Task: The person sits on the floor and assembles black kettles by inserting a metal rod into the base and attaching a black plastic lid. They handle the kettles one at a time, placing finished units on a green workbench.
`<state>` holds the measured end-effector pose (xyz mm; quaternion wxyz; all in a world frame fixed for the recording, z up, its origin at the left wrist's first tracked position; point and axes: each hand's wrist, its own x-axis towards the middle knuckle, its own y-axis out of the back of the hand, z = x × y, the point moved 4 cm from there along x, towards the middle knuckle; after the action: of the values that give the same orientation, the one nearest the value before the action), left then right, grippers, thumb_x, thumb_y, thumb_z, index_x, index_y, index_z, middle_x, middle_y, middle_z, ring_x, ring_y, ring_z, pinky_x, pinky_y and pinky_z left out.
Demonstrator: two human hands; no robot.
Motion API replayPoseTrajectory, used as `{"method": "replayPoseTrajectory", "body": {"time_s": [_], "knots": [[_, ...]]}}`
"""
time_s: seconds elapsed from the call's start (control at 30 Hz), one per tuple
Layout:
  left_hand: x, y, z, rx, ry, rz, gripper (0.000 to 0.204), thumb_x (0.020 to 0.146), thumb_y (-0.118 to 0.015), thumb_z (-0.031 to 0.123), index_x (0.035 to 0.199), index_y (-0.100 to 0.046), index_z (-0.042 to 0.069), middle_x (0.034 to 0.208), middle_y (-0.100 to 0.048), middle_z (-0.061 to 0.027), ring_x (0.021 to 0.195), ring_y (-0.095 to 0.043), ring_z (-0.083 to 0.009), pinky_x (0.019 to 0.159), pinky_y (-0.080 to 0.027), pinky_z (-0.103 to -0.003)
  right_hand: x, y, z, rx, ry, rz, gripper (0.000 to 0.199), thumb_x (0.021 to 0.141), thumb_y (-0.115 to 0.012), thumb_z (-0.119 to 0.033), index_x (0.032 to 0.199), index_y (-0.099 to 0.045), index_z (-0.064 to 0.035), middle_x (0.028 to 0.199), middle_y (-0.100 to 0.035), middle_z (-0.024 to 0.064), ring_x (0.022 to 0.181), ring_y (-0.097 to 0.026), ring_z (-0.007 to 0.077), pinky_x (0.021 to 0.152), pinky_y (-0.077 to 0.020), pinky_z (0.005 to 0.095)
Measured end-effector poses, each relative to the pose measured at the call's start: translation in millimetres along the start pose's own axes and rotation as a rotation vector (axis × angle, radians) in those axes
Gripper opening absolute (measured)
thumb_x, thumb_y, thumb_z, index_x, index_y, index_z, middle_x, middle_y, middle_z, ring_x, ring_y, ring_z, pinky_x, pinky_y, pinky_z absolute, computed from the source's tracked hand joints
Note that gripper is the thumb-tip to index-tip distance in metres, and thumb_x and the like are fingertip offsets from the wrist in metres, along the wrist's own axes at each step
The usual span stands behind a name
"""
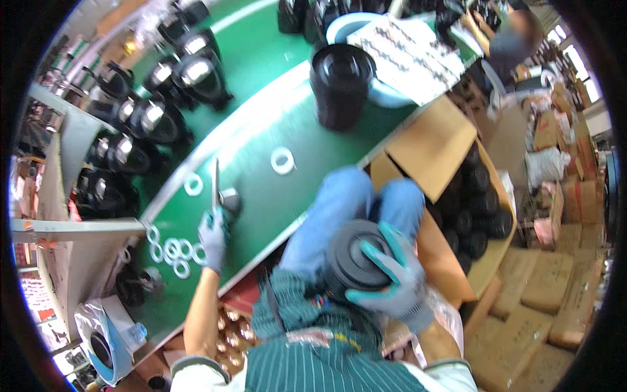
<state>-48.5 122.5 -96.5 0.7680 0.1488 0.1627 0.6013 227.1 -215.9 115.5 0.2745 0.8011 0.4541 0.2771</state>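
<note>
My left hand [213,240], in a grey and teal glove, is closed around a slim metal tool [215,179] that points away over the green table. Beside the tool lies a small dark, cup-like piece [230,198]. Over my lap, my right hand [400,281] grips a black round part [346,258] with a ringed face, the thumb and fingers spread across it. Several white rings [172,248] lie in a cluster by my left hand. Two single white rings lie farther off, one [193,184] near the tool and another [283,161] at mid-table.
A tall black cylinder [341,91] stands on the table [261,196], near a light blue basin [392,95] topped by a patterned sheet. At my right, an open cardboard box [434,147] holds several black parts. Several glossy black housings [196,75] line the far left. A person [516,46] works beyond.
</note>
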Motion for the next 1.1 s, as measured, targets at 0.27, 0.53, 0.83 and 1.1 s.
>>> {"method": "replayPoseTrajectory", "body": {"time_s": [0.27, 0.53, 0.83, 1.1], "knots": [[-87.8, 11.6, 159.1, 0.269, -1.044, -0.267, 0.091, 0.064, -0.092, 0.053, 0.141, -0.060, 0.016, 0.151, -0.044, -0.0313, 0.138, -0.044, -0.0526, 0.116, -0.035, -0.062, 84.0, 0.5, 42.4, 1.091, -0.405, 0.364, 0.051, 0.102, -0.068, -0.036, 0.134, -0.063, 0.0033, 0.131, -0.067, 0.0116, 0.120, -0.064, 0.0214, 0.105, -0.0519, 0.0387], [54.7, -38.3, 245.6, 0.211, -0.901, 0.052, 0.066, 0.062, -0.096, 0.029, 0.119, -0.065, 0.016, 0.144, -0.051, -0.0310, 0.128, -0.057, -0.0486, 0.108, -0.048, -0.054, 168.8, -147.4, 77.3, 1.577, -0.837, -0.058, 0.065, 0.105, -0.046, -0.063, 0.156, -0.043, -0.0244, 0.150, -0.053, 0.0077, 0.131, -0.054, 0.0278, 0.102, -0.0489, 0.0536], [313.3, -215.6, 330.6, 0.751, -0.563, -0.073, 0.067, 0.076, -0.089, 0.039, 0.136, -0.064, 0.024, 0.151, -0.046, -0.0219, 0.124, -0.060, -0.0401, 0.105, -0.051, -0.049, 142.3, -154.0, 77.1, 1.454, -0.824, -0.550, 0.064, 0.112, -0.036, -0.044, 0.159, -0.035, -0.0016, 0.155, -0.050, 0.0153, 0.140, -0.052, 0.0306, 0.118, -0.0412, 0.0453], [421.5, -156.5, 344.0, 1.314, -0.336, 0.258, 0.027, 0.092, -0.070, 0.030, 0.114, -0.079, 0.016, 0.112, -0.077, -0.0114, 0.107, -0.072, -0.0267, 0.080, -0.057, -0.048, 135.7, -154.7, 94.0, 1.713, -0.802, -0.490, 0.061, 0.112, -0.037, -0.038, 0.158, -0.034, 0.0020, 0.155, -0.048, 0.0179, 0.143, -0.048, 0.0307, 0.124, -0.0343, 0.0449]]}}
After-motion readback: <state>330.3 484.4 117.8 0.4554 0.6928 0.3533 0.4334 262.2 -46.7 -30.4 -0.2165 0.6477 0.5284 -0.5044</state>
